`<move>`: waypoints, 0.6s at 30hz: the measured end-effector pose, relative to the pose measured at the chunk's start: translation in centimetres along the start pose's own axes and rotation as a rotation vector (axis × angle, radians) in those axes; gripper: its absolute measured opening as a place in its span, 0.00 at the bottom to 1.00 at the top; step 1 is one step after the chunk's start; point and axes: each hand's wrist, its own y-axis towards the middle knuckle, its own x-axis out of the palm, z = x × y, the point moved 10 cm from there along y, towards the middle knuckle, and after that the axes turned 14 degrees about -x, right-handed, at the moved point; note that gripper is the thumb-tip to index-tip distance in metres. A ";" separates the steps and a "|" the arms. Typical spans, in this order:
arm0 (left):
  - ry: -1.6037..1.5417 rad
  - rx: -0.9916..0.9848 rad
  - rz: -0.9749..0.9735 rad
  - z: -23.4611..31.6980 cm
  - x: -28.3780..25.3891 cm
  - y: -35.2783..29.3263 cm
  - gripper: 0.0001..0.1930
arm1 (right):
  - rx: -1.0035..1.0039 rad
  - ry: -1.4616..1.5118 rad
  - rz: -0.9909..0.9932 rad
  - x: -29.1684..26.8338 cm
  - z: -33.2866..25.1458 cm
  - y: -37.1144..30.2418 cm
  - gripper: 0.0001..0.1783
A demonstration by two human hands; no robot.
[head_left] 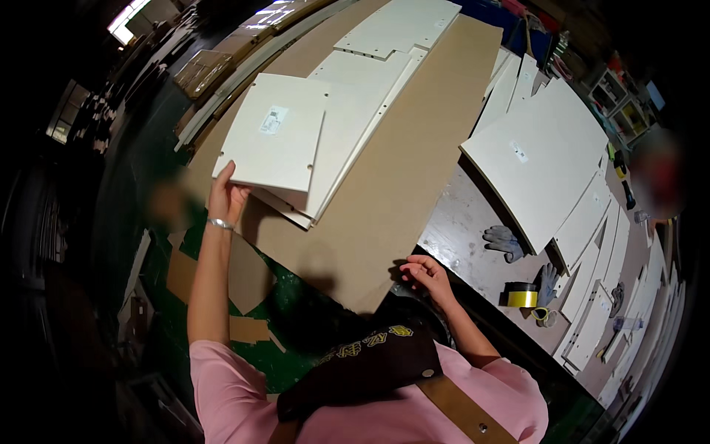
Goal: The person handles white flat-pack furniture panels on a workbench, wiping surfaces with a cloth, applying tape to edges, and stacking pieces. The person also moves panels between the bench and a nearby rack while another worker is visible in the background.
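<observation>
My left hand [228,194] grips the near left corner of a white rectangular panel [288,152], thumb on top and fingers under the edge. The panel has a paper label and small holes near its corners. It lies over longer white panels [370,89] that rest on a big brown cardboard sheet [414,126]. My right hand [429,280] is beside the sheet's near right edge, its fingers loosely curled and apart, with nothing seen in them.
On the grey table [458,222] to the right lie a large white panel [543,133], grey work gloves [504,243] and a yellow-and-black tape roll [521,294]. More white boards [592,318] stack at far right. Cardboard scraps [248,329] lie on the green floor at left.
</observation>
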 end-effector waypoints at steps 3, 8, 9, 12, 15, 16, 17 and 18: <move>0.010 -0.046 -0.022 1.5 -1.4 6.6 0.14 | -0.029 -0.041 0.023 1.1 0.0 1.8 0.17; -0.047 -0.160 -0.060 -0.1 -3.1 17.5 0.15 | -0.097 -0.109 0.221 1.3 -2.0 3.9 0.17; -0.068 -0.187 -0.073 -0.6 -2.9 19.8 0.14 | -0.109 -0.139 0.282 0.9 -2.1 3.9 0.18; -0.110 -0.292 -0.108 -3.7 -1.1 24.5 0.15 | -0.117 -0.196 0.469 1.4 -2.0 2.8 0.18; 0.012 -0.415 -0.231 -4.4 -3.5 29.2 0.21 | -0.124 -0.194 0.527 3.7 -1.1 2.6 0.17; 0.067 -0.452 -0.157 -5.1 -3.2 29.8 0.21 | -0.109 -0.185 0.565 4.4 0.0 2.0 0.17; 0.129 -0.498 -0.086 -5.2 -1.9 29.7 0.22 | -0.093 -0.174 0.610 5.3 1.0 1.3 0.17; 0.329 -0.562 -0.083 -5.1 -1.3 29.4 0.23 | -0.073 -0.194 0.641 6.3 1.8 0.9 0.17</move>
